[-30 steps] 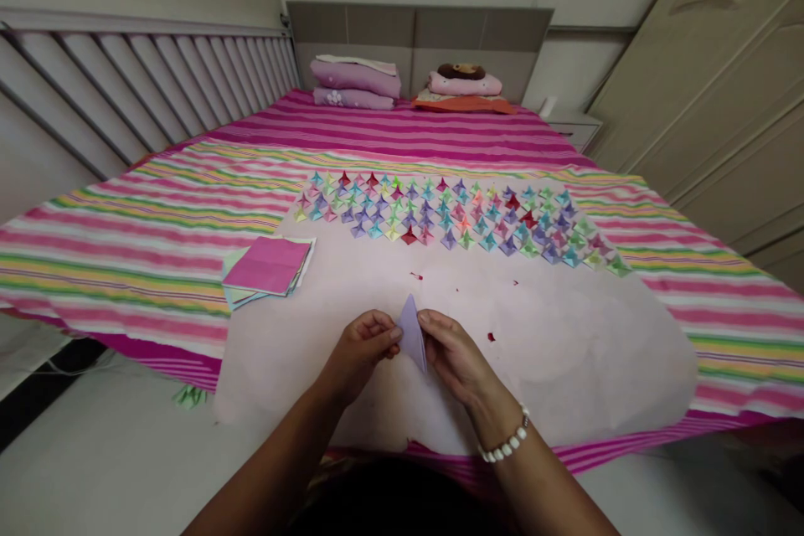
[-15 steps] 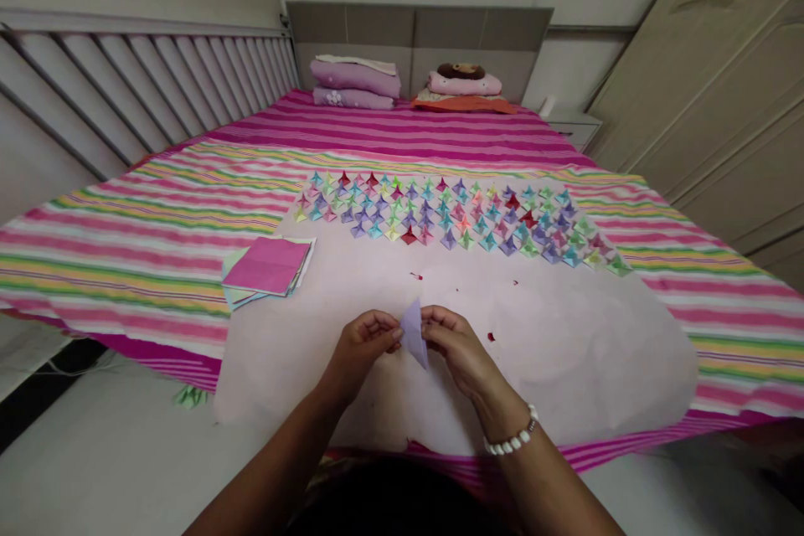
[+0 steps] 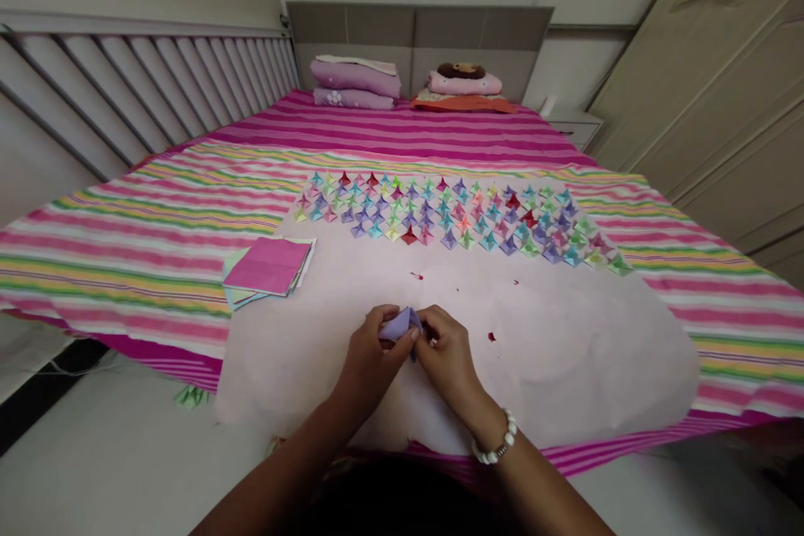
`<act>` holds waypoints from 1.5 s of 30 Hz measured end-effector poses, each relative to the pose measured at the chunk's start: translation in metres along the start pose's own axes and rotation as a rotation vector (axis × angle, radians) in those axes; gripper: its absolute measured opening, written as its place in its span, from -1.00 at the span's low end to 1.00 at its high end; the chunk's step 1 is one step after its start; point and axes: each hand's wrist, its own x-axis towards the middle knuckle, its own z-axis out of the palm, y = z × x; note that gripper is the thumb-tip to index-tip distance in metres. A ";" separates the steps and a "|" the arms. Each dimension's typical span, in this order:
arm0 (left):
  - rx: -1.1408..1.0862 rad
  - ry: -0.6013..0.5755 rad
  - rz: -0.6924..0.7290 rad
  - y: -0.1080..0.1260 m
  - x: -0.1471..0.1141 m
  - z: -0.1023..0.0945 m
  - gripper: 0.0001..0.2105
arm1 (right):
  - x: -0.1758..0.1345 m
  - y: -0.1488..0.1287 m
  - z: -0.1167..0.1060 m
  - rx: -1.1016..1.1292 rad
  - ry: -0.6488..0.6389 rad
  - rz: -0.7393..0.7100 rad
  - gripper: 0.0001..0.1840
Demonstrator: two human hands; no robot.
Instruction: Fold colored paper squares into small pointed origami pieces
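A small piece of folded lilac paper [image 3: 395, 325] is held between both hands, above a large pale sheet [image 3: 565, 360] on the bed. My left hand [image 3: 375, 352] grips it from the left, fingers behind and thumb in front. My right hand [image 3: 447, 345] pinches its right edge; those fingertips are partly hidden. The paper bulges open at the top like a small pocket. Beyond the hands, several rows of small folded paper pieces [image 3: 425, 208] in many colours stand along the sheet's far side.
A stack of square paper [image 3: 267, 265], pink on top, lies at the sheet's left edge. Dark red scraps [image 3: 492, 337] dot the sheet. Folded bedding [image 3: 355, 84] sits by the headboard [image 3: 414, 33]. A green paper bundle [image 3: 190, 396] lies on the floor at left.
The lilac paper has turned from an upright, flat triangle to a tilted, opened-out shape. My left hand now reaches further around it, and my right wrist has shifted slightly left.
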 end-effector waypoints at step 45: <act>-0.064 -0.119 0.133 -0.005 0.008 -0.009 -0.80 | 0.006 0.015 -0.001 0.390 0.066 0.246 -0.82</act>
